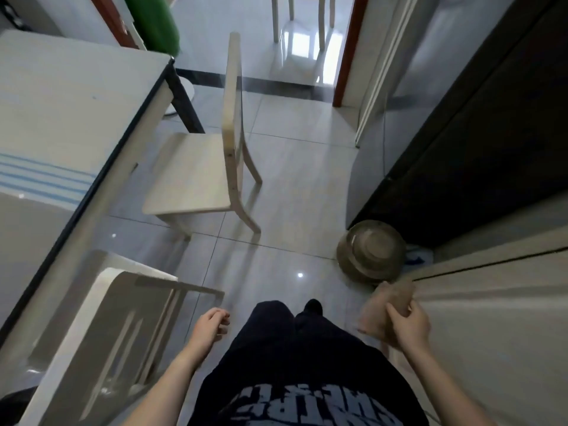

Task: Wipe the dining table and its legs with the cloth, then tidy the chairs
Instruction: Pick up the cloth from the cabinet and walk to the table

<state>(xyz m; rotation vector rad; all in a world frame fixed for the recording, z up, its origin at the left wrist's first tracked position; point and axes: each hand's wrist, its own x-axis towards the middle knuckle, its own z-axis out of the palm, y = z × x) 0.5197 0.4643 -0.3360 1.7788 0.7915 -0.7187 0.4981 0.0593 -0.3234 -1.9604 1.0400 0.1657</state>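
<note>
Gripping the bunched cloth (388, 305) in the right hand (408, 322), ready for wiping, the person lets the loosely curled, empty left hand (212, 325) hang beside the near chair (116, 327).

Pale matt wooden chair (190, 176), glossy grey floor tiles (292, 186), soft brownish cloth (387, 305), smooth tabletop (70, 99).

3 chairs are seen: 1 (190, 176) pulled out, 1 (123, 327) nearer, 1 (302, 16) beyond the doorway. 1 table (61, 103), 1 cloth (387, 305), 1 metal bowl (372, 252) and 2 hands, left (209, 329) and right (410, 327), are counted.
</note>
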